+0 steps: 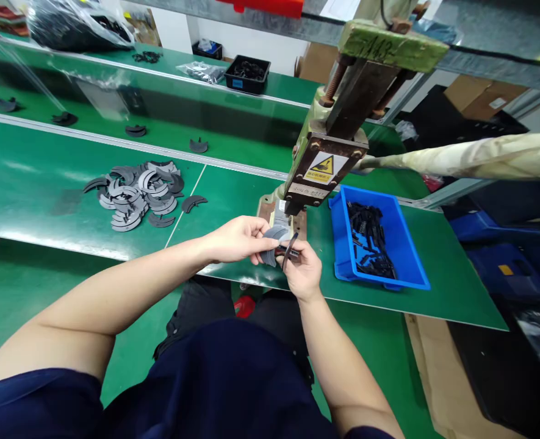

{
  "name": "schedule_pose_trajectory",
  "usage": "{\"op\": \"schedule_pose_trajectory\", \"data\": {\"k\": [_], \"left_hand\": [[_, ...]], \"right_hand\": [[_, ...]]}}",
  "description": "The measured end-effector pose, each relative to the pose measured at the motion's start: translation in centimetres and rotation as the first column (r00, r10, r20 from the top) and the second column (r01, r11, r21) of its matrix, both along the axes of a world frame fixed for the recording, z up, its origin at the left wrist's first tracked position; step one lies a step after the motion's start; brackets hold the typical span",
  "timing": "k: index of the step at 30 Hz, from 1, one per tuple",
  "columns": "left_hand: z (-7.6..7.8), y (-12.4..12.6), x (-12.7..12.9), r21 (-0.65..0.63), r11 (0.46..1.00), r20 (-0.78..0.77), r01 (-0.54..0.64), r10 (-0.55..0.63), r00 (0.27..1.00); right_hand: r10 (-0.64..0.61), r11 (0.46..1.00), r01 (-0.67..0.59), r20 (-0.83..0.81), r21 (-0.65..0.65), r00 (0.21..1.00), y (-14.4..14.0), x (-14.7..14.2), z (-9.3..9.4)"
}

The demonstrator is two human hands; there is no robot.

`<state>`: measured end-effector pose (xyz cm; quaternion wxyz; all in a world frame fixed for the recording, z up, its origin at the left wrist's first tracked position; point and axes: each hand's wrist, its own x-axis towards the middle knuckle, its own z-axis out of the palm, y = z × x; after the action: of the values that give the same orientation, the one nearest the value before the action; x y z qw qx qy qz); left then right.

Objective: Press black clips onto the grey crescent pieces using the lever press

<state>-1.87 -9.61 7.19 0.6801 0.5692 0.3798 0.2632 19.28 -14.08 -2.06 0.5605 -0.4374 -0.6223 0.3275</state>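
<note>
At the left of the frame a heap of grey crescent plates (135, 194) lies on the green bench (45, 183). Toward the centre, the left hand (237, 239) pinches a small stack of grey plates (273, 242) between thumb and fingers, just in front of the press (329, 152) (its yellow warning label faces the camera). Touching it from the right, the right hand (302, 268) grips a thin dark clip (290, 250) held against that stack. Right of the hands, a blue tray (343, 244) of small black parts sits on the bench beside the press.
</note>
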Motion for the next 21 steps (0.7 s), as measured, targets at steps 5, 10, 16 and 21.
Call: {"op": "schedule_pose_trajectory", "data": {"k": [5,10,16,21], "left_hand": [[0.0,-0.9,1.0,-0.021,0.999,-0.025,0.031,-0.032,0.999],[0.3,-0.1,0.8,-0.107,0.989,-0.007,0.104,-0.106,0.994],[-0.2,0.7,-0.2,-0.027,0.998,-0.115,0.054,-0.057,0.992],[0.8,-0.7,-0.6,0.464,0.868,-0.183,-0.176,0.288,0.940]], "right_hand": [[-0.063,0.996,0.065,-0.036,0.060,0.997,-0.6,-1.4,-0.3],[-0.030,0.995,0.027,0.031,0.098,0.999,-0.7,-0.8,0.3],[0.016,0.981,-0.057,0.217,0.186,0.976,-0.3,0.8,1.8],[-0.007,0.961,-0.077,0.305,0.265,0.952,-0.2,0.8,2.2]]}}
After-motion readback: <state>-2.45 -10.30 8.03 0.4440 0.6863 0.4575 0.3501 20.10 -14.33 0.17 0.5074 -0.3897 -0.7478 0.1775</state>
